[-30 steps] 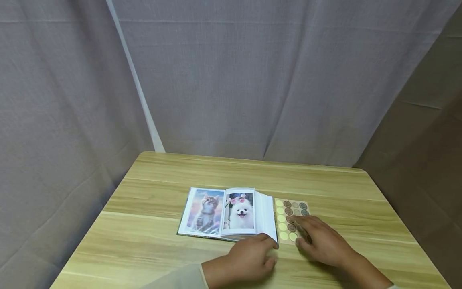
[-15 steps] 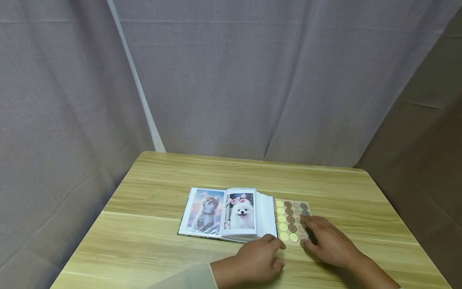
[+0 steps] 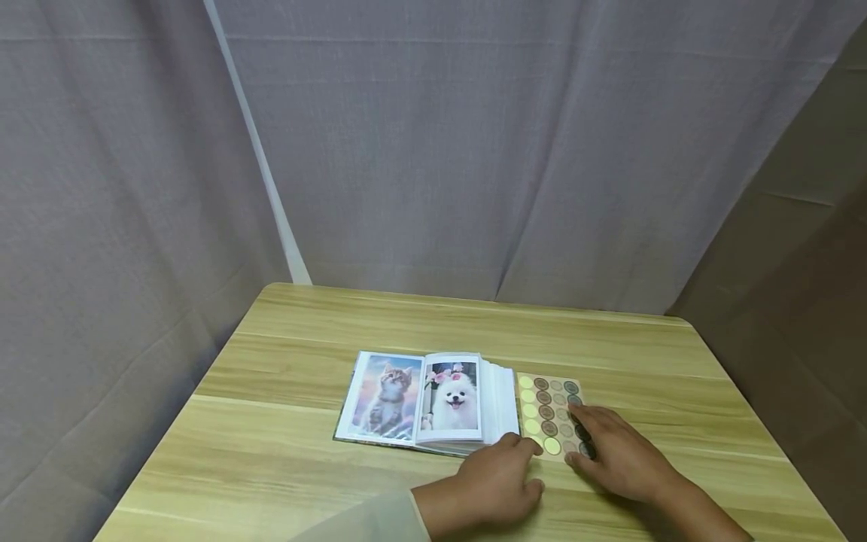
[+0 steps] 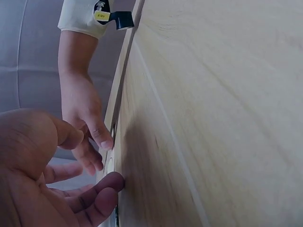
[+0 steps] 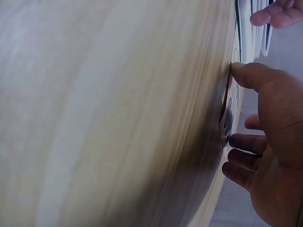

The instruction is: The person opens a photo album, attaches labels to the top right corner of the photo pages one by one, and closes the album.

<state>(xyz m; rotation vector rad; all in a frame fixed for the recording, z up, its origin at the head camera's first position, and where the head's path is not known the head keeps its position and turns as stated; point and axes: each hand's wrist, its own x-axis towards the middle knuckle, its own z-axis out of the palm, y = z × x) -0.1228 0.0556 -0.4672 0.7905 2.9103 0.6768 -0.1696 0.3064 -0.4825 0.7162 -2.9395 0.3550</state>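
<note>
A photo album lies open on the table, a kitten photo on its left page and a white dog photo on its right. Beside it lies a sheet of round stickers, some yellow, some brown, some dark. My right hand rests on the sheet's right part, thumb at the near edge, fingers spread over the dark column. My left hand is near the sheet's lower left corner and the album's near right corner. In the left wrist view its thumb and fingers stand apart with nothing between them.
The wooden table stretches out around the album. Grey curtains hang behind the table and along its sides.
My left hand has slid right, from the album's near edge to the sheet's lower left corner. My right hand has shifted slightly right, uncovering more stickers, and the sheet has crept a little right.
</note>
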